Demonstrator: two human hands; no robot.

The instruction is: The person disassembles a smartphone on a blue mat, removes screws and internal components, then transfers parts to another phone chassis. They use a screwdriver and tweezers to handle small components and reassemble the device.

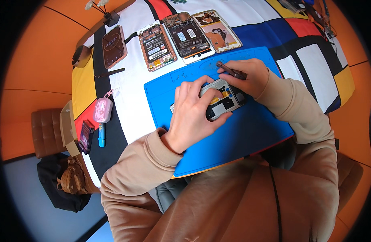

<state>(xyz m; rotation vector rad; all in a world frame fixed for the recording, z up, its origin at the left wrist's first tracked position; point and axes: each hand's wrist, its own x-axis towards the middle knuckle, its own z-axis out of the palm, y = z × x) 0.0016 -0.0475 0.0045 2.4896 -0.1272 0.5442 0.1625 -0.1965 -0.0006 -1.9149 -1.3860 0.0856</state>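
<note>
An opened phone (223,107) with bared innards lies on a blue work mat (205,149) in front of me. My left hand (193,105) reaches over it from the left, its fingers and thumb bent around the frame and gripping it. Much of the phone's left part is hidden under that hand. My right hand (252,78) grips a dark, slim screwdriver (233,71) at the phone's upper right. The screwdriver's tip is hidden, so I cannot tell whether it touches the phone.
Beyond the mat lie two opened phones (157,46) (188,36) and a separate phone part (217,32). Farther left are an intact phone (114,47), black tweezers (109,73), a pink case (102,110), a blue tube (102,135) and a dark box (86,137). Cables (326,24) sit far right.
</note>
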